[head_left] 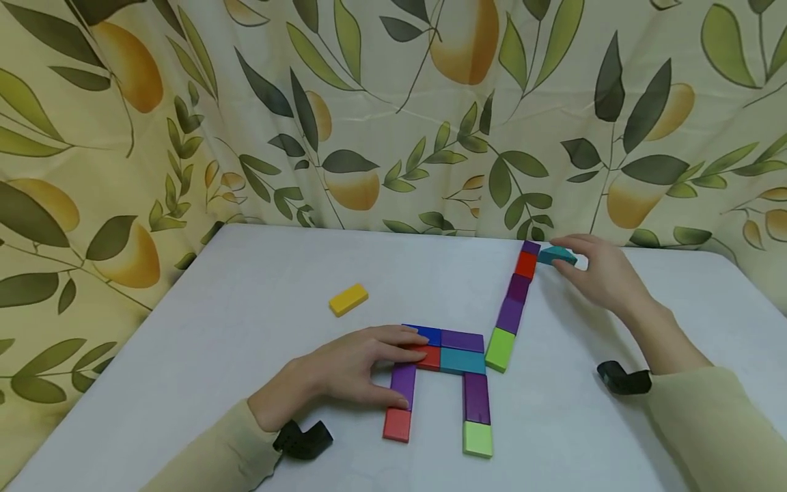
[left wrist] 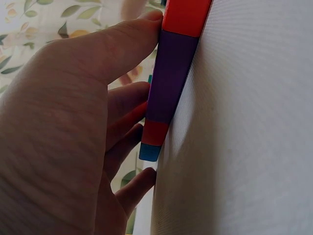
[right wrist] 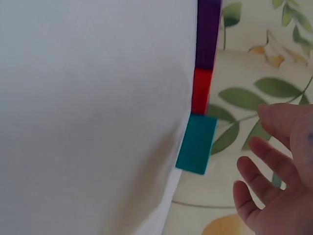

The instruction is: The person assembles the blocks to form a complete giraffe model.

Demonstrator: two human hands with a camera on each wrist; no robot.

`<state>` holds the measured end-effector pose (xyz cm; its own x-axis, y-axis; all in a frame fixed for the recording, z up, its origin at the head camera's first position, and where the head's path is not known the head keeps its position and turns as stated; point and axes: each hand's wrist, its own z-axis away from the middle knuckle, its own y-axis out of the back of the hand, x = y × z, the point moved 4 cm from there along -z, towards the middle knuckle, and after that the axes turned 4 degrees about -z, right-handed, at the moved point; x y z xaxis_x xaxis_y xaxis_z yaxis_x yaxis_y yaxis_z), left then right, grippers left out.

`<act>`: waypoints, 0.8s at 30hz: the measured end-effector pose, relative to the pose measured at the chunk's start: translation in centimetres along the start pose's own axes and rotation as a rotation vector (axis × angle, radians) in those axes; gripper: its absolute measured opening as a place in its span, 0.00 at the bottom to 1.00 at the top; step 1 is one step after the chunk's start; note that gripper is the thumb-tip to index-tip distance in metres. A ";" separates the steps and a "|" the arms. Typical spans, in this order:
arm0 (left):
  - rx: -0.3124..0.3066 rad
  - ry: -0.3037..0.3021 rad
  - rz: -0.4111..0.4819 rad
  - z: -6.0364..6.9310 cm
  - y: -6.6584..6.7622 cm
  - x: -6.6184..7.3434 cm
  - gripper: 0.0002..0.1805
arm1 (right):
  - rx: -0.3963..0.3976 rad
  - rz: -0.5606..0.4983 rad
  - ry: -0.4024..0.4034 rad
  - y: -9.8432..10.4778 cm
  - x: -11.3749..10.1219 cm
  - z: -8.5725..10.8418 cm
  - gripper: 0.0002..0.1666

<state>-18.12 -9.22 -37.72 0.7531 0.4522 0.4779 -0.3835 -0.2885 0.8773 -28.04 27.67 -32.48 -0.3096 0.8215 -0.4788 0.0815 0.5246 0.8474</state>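
Observation:
Flat coloured blocks lie joined in a figure on the table. My left hand [head_left: 353,362] rests over its left part, fingers stretched on the blue block [head_left: 433,335] and red block [head_left: 432,358]. Its thumb touches the left leg, where a purple block [head_left: 403,383] meets a red block [head_left: 397,425]. At the far right, my right hand [head_left: 599,270] is around a teal block [head_left: 556,256] with a peaked top, beside the slanting column's upper end. In the right wrist view, the fingers stand apart from the teal block [right wrist: 197,144], loosely curved with nothing held.
A yellow block [head_left: 348,299] lies alone, left of the figure. The slanting column runs from a green block [head_left: 501,350] up to a small purple block [head_left: 531,248] near the table's back edge. A leaf-patterned curtain [head_left: 381,123] hangs behind the white table [head_left: 258,287].

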 end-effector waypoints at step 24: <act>0.004 0.009 -0.007 0.1 -0.2 -0.1 0.36 | -0.242 -0.152 0.184 -5.1 -11.2 7.4 0.26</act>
<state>-18.04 -9.30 -37.96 0.7510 0.4620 0.4717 -0.3758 -0.2883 0.8807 -17.98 17.49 -33.17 -0.4687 0.6726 -0.5727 -0.1991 0.5512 0.8102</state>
